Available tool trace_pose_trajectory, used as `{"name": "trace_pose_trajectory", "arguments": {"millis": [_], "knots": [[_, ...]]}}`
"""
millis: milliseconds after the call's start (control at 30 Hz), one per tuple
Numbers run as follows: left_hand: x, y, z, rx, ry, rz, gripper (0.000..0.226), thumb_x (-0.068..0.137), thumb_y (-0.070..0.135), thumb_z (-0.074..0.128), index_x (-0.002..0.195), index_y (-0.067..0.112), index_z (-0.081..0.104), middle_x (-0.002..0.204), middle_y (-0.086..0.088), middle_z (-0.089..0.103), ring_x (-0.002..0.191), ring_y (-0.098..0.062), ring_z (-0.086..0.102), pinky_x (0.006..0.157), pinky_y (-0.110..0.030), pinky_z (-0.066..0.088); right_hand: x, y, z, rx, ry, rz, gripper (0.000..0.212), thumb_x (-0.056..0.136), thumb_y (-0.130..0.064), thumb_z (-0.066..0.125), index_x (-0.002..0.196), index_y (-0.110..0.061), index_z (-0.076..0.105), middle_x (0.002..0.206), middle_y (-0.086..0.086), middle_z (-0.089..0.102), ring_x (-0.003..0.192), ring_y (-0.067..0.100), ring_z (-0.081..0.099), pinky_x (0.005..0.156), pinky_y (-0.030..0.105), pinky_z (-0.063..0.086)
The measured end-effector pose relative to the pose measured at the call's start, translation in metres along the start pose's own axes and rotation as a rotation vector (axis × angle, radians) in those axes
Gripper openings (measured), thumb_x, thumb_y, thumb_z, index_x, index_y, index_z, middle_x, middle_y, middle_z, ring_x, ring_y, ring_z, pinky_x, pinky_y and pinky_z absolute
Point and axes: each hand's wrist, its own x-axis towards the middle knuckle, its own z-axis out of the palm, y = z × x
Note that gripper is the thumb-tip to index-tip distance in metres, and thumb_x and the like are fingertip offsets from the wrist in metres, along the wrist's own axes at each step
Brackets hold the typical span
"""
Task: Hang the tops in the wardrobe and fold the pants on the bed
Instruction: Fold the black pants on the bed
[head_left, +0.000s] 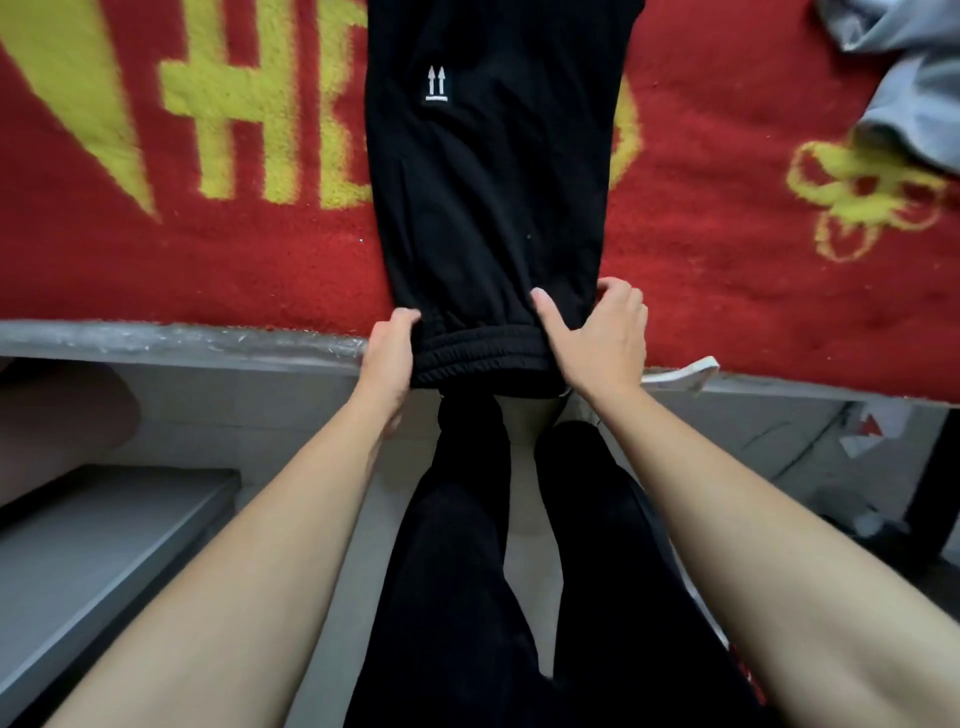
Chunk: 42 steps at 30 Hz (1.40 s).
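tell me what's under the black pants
A red blanket with yellow lettering lies under the black pants; they cover part of the lettering, so it cannot be read whole.

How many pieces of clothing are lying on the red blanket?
2: long black fabric pants down the middle of the red-and-yellow blanket, and crumpled grey cloth at the top right, cut off by the frame, so more may be hidden.

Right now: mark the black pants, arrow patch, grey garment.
black pants (493, 208): head view, middle of the leg fabric.
arrow patch (436, 84): head view, centre of the white arrows.
grey garment (919, 114): head view, its crumpled lower fold.
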Motion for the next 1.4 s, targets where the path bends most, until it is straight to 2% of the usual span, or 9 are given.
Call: {"name": "trace_pose_trajectory", "arguments": {"millis": [133,333,500,733,833,967,1100,1267,1400], "knots": [[-0.004,-0.013,0.009,-0.025,-0.027,0.157,0.032,0.079,0.042,0.078,0.102,0.02,0.071,0.096,0.009,0.077,0.092,-0.009,0.072,0.073,-0.021,0.056,0.0,0.01,0.007,0.064,-0.017,-0.094,0.043,0.102,-0.04,0.049,0.121,-0.001,0.051,0.116,0.016,0.059,0.107,0.038,0.054,0.087,0.043,0.038],[-0.003,-0.033,0.014,0.091,-0.087,0.136,0.039,0.073,0.009,0.085,0.107,0.013,0.067,0.1,-0.001,0.076,0.093,-0.015,0.072,0.076,-0.024,0.058,-0.027,0.039,0.001,0.137,-0.158,-0.244,0.036,0.1,-0.01,0.052,0.132,0.006,0.046,0.116,0.023,0.048,0.104,0.037,0.049,0.091,0.038,0.036],[-0.001,-0.031,0.014,0.266,0.019,0.224,0.034,0.082,0.038,0.078,0.107,0.015,0.071,0.103,0.003,0.074,0.1,-0.015,0.069,0.098,-0.04,0.053,-0.012,0.04,-0.007,0.109,-0.227,-0.215,0.043,0.098,-0.034,0.058,0.13,-0.008,0.049,0.121,0.011,0.055,0.113,0.028,0.051,0.096,0.039,0.041],[0.003,-0.018,0.019,0.417,0.12,0.214,0.037,0.084,0.029,0.074,0.112,0.007,0.062,0.111,-0.007,0.068,0.104,-0.028,0.063,0.097,-0.046,0.05,0.018,0.036,-0.026,0.06,-0.382,-0.118,0.055,0.083,-0.047,0.074,0.121,-0.016,0.049,0.113,0.004,0.065,0.106,0.027,0.061,0.086,0.038,0.048],[-0.006,0.005,0.027,0.34,0.242,0.171,0.065,0.08,0.066,0.061,0.116,0.013,0.055,0.115,-0.003,0.063,0.109,-0.027,0.058,0.1,-0.047,0.045,0.042,0.011,-0.038,0.089,-0.289,-0.095,0.071,0.078,-0.074,0.06,0.123,-0.019,0.053,0.109,-0.006,0.06,0.097,0.016,0.056,0.082,0.035,0.045],[0.001,0.05,0.04,0.512,0.536,0.239,0.084,0.079,0.087,0.032,0.123,0.018,0.051,0.121,-0.003,0.059,0.114,-0.028,0.054,0.098,-0.044,0.041,0.095,-0.032,-0.047,0.301,-0.136,0.021,0.059,0.096,-0.063,0.045,0.13,-0.016,0.055,0.112,-0.001,0.063,0.116,0.022,0.058,0.088,0.028,0.037],[0.033,0.118,0.049,0.501,0.456,0.423,0.081,0.086,0.076,0.044,0.137,0.012,0.043,0.134,-0.01,0.054,0.127,-0.032,0.048,0.104,-0.045,0.036,0.134,-0.06,-0.057,0.283,-0.088,0.01,0.055,0.099,-0.058,0.043,0.127,-0.013,0.056,0.12,0.003,0.063,0.118,0.026,0.057,0.086,0.029,0.036],[0.067,0.164,0.036,0.552,0.446,0.428,0.035,0.104,0.031,0.041,0.122,0.004,0.052,0.127,-0.017,0.059,0.119,-0.037,0.052,0.092,-0.039,0.039,0.152,-0.056,-0.067,0.147,-0.019,0.053,0.029,0.1,-0.035,0.051,0.122,-0.017,0.054,0.123,0.008,0.064,0.118,0.03,0.057,0.094,0.034,0.04],[0.063,0.167,0.051,0.515,0.537,0.503,0.05,0.096,0.022,0.045,0.144,0.011,0.034,0.144,-0.014,0.039,0.133,-0.033,0.036,0.104,-0.044,0.032,0.152,-0.075,-0.067,0.042,0.186,-0.143,0.051,0.093,-0.013,0.048,0.143,-0.017,0.043,0.138,0.013,0.045,0.123,0.033,0.048,0.103,0.042,0.035]]}}
